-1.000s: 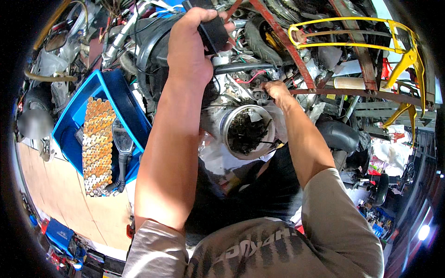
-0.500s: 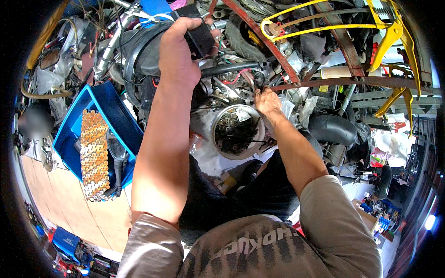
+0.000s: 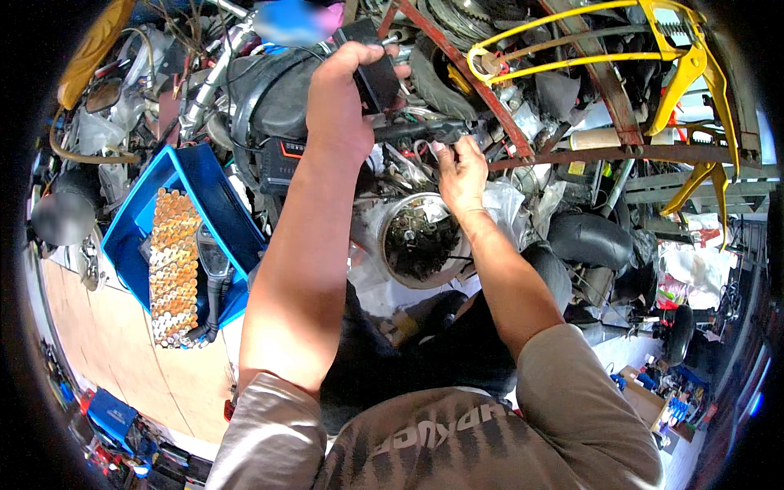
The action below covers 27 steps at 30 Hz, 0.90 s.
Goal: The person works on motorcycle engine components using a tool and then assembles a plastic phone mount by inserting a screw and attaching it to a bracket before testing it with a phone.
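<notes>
My left hand [image 3: 336, 102] is raised at the top middle, its thumb and fingers wrapped round the edges of a flat black box [image 3: 376, 85]. Lower and to its right, my right hand [image 3: 463, 181] has its fingertips drawn together beside the end of a black tube [image 3: 420, 131]. Something small and pale shows at those fingertips, too small to name. Just under the right wrist stands a round white bucket [image 3: 387, 260] holding dark, greasy small metal parts [image 3: 420, 237]. A black charger-like box with an orange trim line [image 3: 282, 166] lies left of my left forearm.
At left, a blue bin [image 3: 122, 245] holds a block of cylindrical battery cells [image 3: 174, 269]. Rusty red metal bars [image 3: 600, 159] and yellow-framed hacksaws [image 3: 563, 59] hang at upper right. A black rounded part like a seat [image 3: 590, 240] sits right of the bucket, among piled scrap.
My right hand has moved up and left, from beside the red bar to the black tube's end. My left hand still holds the black box, slightly farther right and lower in view.
</notes>
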Each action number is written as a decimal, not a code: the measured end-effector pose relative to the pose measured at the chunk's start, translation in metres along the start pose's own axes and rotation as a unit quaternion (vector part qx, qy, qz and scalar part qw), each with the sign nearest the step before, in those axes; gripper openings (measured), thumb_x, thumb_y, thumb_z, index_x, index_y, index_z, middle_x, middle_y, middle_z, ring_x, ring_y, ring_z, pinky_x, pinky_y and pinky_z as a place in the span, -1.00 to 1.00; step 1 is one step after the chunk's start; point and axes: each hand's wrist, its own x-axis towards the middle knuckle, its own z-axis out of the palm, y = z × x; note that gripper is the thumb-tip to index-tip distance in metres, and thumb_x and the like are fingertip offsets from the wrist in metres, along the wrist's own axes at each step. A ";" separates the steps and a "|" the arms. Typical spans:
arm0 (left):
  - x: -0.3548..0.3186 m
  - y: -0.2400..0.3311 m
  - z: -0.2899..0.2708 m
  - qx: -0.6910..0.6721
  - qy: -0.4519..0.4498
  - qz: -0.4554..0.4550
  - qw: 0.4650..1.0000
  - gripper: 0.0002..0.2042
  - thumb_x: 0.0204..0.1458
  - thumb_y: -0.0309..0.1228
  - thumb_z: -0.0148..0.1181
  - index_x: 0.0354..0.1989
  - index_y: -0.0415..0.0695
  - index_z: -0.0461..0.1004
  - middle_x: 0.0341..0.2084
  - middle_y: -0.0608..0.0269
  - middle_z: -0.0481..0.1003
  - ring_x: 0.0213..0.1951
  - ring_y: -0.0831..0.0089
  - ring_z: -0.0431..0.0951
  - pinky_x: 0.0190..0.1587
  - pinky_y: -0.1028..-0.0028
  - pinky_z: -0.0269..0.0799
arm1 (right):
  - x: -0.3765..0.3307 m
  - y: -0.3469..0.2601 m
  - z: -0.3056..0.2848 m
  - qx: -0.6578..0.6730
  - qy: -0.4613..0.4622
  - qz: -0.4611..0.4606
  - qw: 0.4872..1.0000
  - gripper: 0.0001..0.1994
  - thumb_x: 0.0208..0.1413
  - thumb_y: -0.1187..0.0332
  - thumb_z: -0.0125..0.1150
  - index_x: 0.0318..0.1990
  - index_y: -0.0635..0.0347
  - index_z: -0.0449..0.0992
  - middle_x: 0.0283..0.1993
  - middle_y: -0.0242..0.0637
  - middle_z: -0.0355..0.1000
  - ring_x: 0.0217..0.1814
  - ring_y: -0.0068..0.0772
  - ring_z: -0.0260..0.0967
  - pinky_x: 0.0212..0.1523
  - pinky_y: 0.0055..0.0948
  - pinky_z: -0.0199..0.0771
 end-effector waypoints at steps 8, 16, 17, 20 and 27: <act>-0.026 0.010 0.005 -0.009 -0.036 0.000 0.999 -0.57 0.12 -0.21 0.09 0.09 -0.22 0.45 -0.07 0.04 0.63 -0.12 0.19 0.68 -0.27 0.19 0.58 | -0.017 -0.113 -0.055 0.576 -0.034 0.313 0.755 -0.90 0.29 0.47 0.24 -0.29 0.06 0.47 -0.47 -0.61 0.26 -0.48 -0.74 0.12 -0.50 -0.62 0.07; -0.208 0.084 0.107 -0.028 -0.024 -0.200 0.979 -0.43 0.24 -0.02 0.05 0.26 -0.21 0.39 0.10 -0.11 0.56 0.03 0.06 0.62 -0.08 0.10 0.65 | -0.069 -0.238 -0.286 0.651 0.055 0.314 0.689 -0.95 0.23 0.51 0.31 -0.30 0.17 0.61 -0.44 -0.56 0.46 -0.44 -0.71 0.25 -0.39 -0.58 0.21; -0.241 0.101 0.131 -0.022 -0.050 -0.212 0.976 -0.42 0.24 0.00 0.07 0.27 -0.20 0.37 0.11 -0.10 0.54 0.03 0.06 0.62 -0.08 0.09 0.65 | -0.075 -0.265 -0.324 0.631 0.088 0.317 0.702 -0.97 0.23 0.54 0.30 -0.24 0.22 0.64 -0.38 -0.54 0.51 -0.38 -0.70 0.32 -0.31 -0.58 0.30; -0.321 0.167 0.225 0.007 -0.162 -0.264 0.951 -0.34 0.24 0.07 0.10 0.33 -0.18 0.29 0.13 -0.03 0.50 0.04 0.07 0.60 -0.08 0.02 0.64 | -0.104 -0.334 -0.420 0.490 0.153 0.307 0.802 -0.85 0.21 0.59 0.29 -0.08 0.35 0.63 -0.21 -0.43 0.60 -0.24 -0.66 0.45 -0.17 -0.59 0.45; -0.434 0.263 0.398 -0.018 -0.290 -0.314 0.904 -0.29 0.04 -0.13 0.49 0.28 -0.17 0.28 0.05 0.13 0.47 0.02 0.29 0.58 0.02 0.28 0.61 | -0.177 -0.485 -0.598 0.255 0.288 0.126 0.914 -0.79 0.15 0.60 0.33 -0.05 0.32 0.63 -0.39 -0.27 0.47 -0.39 -0.45 0.43 -0.36 -0.49 0.40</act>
